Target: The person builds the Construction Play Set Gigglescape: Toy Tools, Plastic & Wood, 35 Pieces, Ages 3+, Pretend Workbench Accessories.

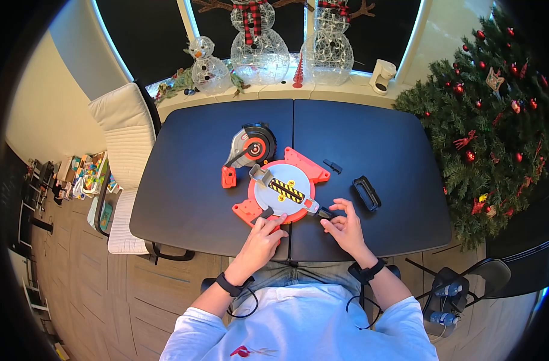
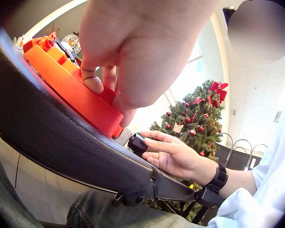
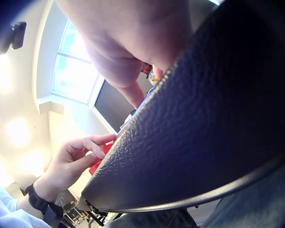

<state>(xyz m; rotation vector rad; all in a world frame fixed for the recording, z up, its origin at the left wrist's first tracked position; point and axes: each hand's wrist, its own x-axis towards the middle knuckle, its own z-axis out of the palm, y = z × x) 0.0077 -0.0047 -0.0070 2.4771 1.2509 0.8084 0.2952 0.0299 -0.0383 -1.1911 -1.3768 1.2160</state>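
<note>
A round toy platform (image 1: 267,195) with a grey top, red rim and black-and-yellow striped strip lies on the dark table. My left hand (image 1: 262,242) holds its near edge, beside a small dark lever (image 1: 266,212). In the left wrist view, the fingers and thumb of that hand (image 2: 133,61) lie round the red side of the base (image 2: 71,92). At the platform's right end, my right hand (image 1: 347,233) pinches a small black piece (image 1: 326,213) between thumb and fingers. The left wrist view also shows this black piece (image 2: 137,144) at the fingertips.
Behind the platform stands a grey and black wheel unit (image 1: 253,146) with a red-tipped arm. A small black part (image 1: 332,166) and a black oval frame (image 1: 366,193) lie to the right. A white chair (image 1: 127,132) stands left of the table, a decorated tree (image 1: 485,120) right.
</note>
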